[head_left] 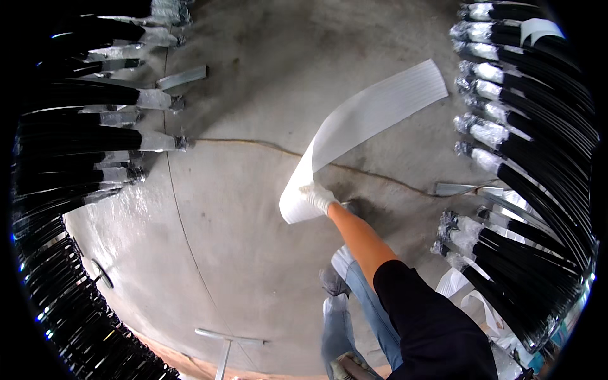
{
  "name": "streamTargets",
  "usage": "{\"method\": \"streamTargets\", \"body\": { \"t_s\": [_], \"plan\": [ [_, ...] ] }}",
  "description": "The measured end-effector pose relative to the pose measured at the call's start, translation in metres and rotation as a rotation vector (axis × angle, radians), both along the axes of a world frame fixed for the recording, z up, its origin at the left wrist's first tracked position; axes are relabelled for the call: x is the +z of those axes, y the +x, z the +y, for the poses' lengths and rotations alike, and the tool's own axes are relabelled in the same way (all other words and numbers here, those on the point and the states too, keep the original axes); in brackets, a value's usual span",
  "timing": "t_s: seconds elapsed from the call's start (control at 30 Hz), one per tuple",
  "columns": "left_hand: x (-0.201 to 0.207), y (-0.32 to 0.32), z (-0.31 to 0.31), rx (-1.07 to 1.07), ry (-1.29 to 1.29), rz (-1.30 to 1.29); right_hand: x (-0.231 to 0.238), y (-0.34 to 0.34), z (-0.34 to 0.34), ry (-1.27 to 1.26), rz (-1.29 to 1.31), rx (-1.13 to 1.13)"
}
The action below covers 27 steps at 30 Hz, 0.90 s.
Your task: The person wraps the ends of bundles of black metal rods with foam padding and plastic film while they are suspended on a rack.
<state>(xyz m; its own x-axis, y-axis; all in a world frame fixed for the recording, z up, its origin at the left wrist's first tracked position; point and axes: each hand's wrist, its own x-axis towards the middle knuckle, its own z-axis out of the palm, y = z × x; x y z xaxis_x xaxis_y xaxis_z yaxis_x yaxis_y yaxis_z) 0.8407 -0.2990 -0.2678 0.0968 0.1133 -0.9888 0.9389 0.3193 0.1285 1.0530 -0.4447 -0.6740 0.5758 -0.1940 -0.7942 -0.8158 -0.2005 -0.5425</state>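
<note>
A long strip of white ribbed foam sheet [380, 114] hangs from my right hand [315, 195], which wears a white knit glove. The fingers are closed on the strip near its lower end. From there the sheet curves up and away to the far right, above the concrete floor. My left hand [351, 367], also gloved, shows only in part at the lower edge, in front of my jeans. Its fingers are too unclear to read, and nothing can be made out in it.
Bundles of long black rods or tubes, ends wrapped in clear film, line the left [82, 139] and right [532, 88]. A brown cord [380, 176] crosses the concrete floor [234, 253]. Metal pieces lie at left [183, 77] and right [459, 189]; a T-shaped metal stand [227, 351] is below.
</note>
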Motion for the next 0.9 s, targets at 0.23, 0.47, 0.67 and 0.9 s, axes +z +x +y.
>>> {"method": "streamTargets", "body": {
  "t_s": [0.23, 0.47, 0.67, 0.9],
  "plan": [
    [0.016, 0.008, -0.027, -0.128, 0.012, -0.048, 0.011, -0.02, 0.009, 0.434, -0.157, -0.574],
    [0.102, 0.046, -0.047, -0.578, -0.266, -0.19, 0.254, -0.104, -0.07, 0.345, -0.17, -0.763],
    [0.182, 0.024, -0.056, -0.611, -0.387, -0.354, 0.353, -0.259, -0.092, 0.282, -0.111, -0.294],
    [0.26, -0.035, -0.054, -0.98, -0.664, -0.431, 0.66, -0.396, -0.075, 0.408, -0.479, -0.862]
  ]
}}
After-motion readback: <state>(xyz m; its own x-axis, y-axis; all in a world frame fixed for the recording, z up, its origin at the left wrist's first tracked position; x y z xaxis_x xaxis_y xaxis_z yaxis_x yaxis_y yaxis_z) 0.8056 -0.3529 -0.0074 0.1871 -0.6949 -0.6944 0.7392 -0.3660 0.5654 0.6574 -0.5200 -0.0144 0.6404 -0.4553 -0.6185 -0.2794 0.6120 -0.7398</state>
